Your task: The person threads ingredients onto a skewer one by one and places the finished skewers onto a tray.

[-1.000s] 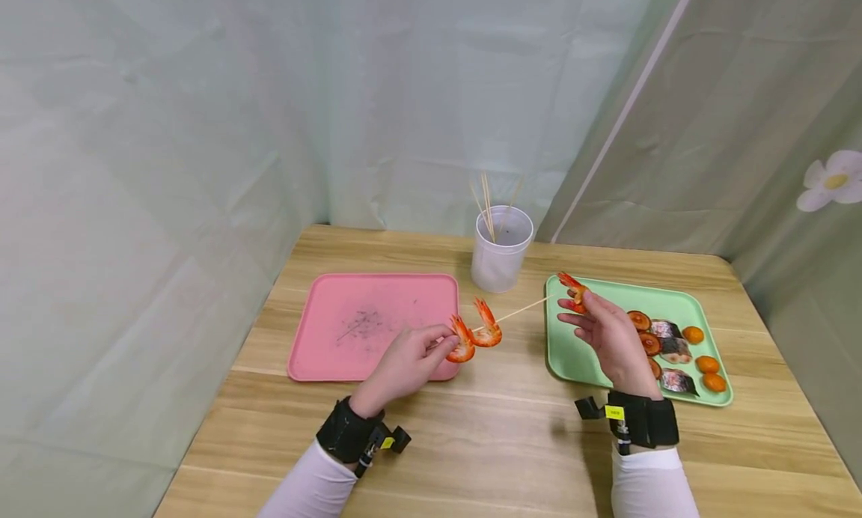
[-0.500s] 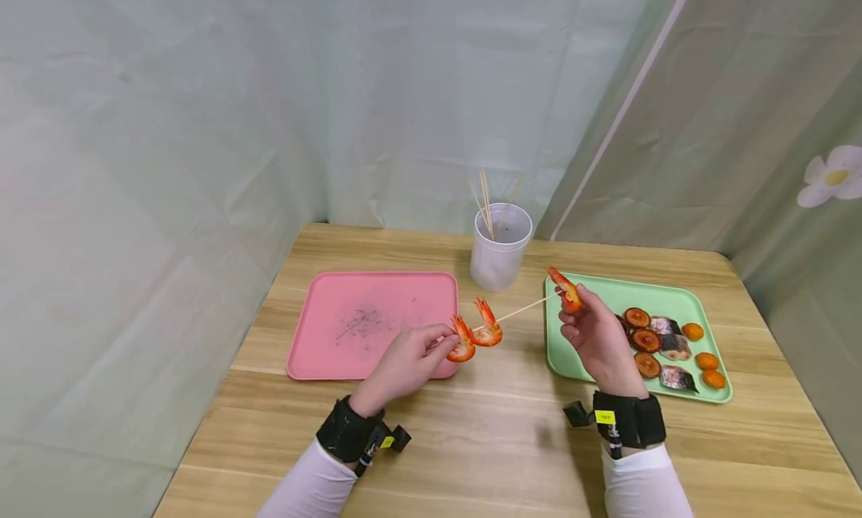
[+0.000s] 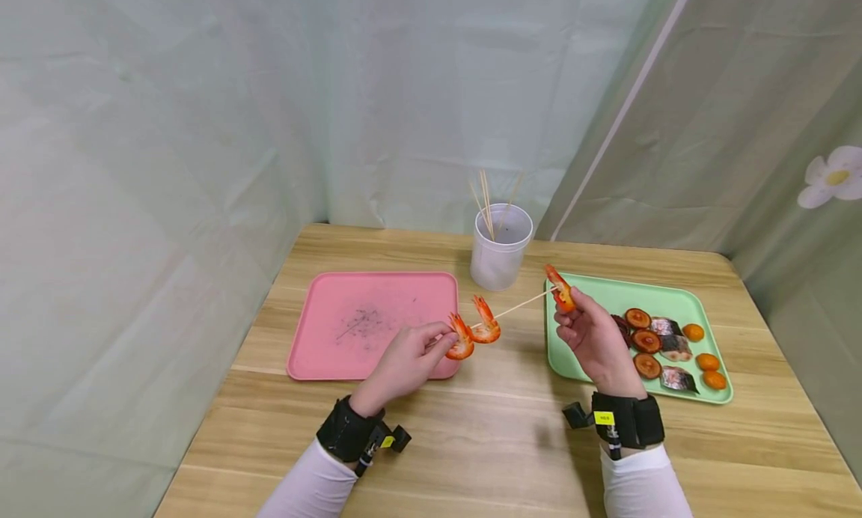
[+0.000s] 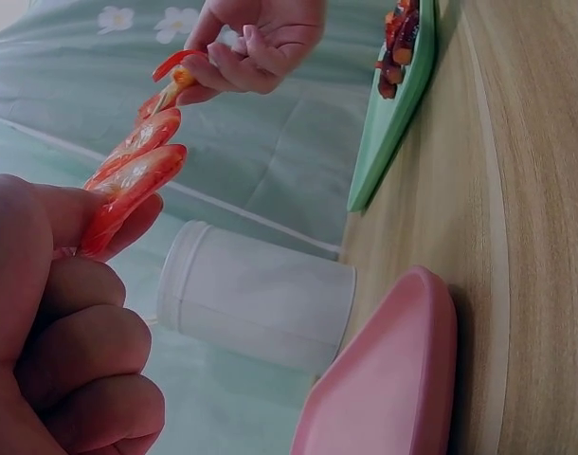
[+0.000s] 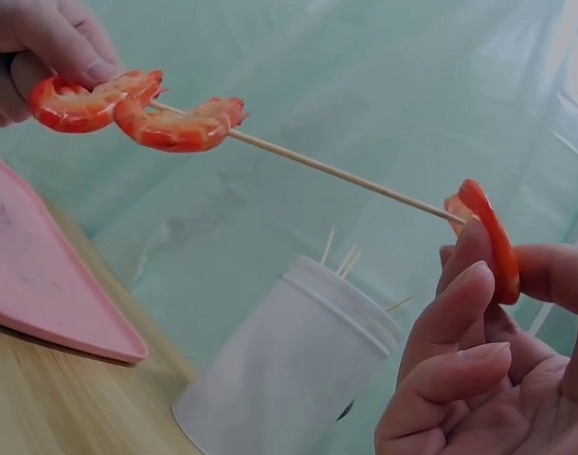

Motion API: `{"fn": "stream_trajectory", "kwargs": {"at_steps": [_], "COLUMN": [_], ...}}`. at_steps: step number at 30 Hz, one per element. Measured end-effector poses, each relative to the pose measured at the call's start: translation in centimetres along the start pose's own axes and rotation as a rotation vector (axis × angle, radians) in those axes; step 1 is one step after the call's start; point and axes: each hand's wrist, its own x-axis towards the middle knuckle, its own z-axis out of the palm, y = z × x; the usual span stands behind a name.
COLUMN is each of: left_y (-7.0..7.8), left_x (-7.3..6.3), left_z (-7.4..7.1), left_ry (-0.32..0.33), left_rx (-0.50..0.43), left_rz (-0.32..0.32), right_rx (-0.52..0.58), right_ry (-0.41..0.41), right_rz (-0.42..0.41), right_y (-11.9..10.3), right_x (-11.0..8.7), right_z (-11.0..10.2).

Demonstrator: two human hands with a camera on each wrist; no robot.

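Red-orange shrimp (image 5: 180, 128) number three: two sit side by side on one skewer (image 5: 336, 172), and the third shrimp (image 5: 497, 246) meets its far end, though how deep the tip goes cannot be told. Thumb and fingers of the left hand (image 3: 407, 359) pinch narrowly at the outermost of the pair; the right hand (image 3: 598, 342) grips the third just as narrowly, near the edge of the green tray (image 3: 636, 295). On that tray lie three mushrooms (image 3: 647, 341), three fish pieces (image 3: 676, 347) and three orange balls (image 3: 707, 361) — plus some dark red pieces (image 3: 618, 323), partly behind the hand and hard to count. One white cup (image 3: 497, 263) holds what look like four sticks (image 3: 488, 203), and one pink tray (image 3: 323, 316) with dark specks lies at left on the table (image 3: 471, 443). One second ago the third shrimp was held clear of the tip, with the fingers more spread; the right hand has since shifted left, uncovering more mushrooms, while the left hand has hardly moved. Two black wrist straps (image 3: 346, 430) bear yellow labels (image 3: 604, 418) — their print too small to read.
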Motion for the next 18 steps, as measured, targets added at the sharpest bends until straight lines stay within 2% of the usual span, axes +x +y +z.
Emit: {"fn": "stream_trajectory", "kwargs": {"at_steps": [18], "left_y": [0.05], "left_x": [-0.12], "left_z": [-0.4], "left_ry": [-0.04], "left_rx": [-0.089], "left_rz": [-0.024], "right_rx": [-0.058], "right_ry": [-0.08], "right_rz": [-0.074], "right_y": [0.05], "right_x": [-0.16], "right_z": [-0.16]}}
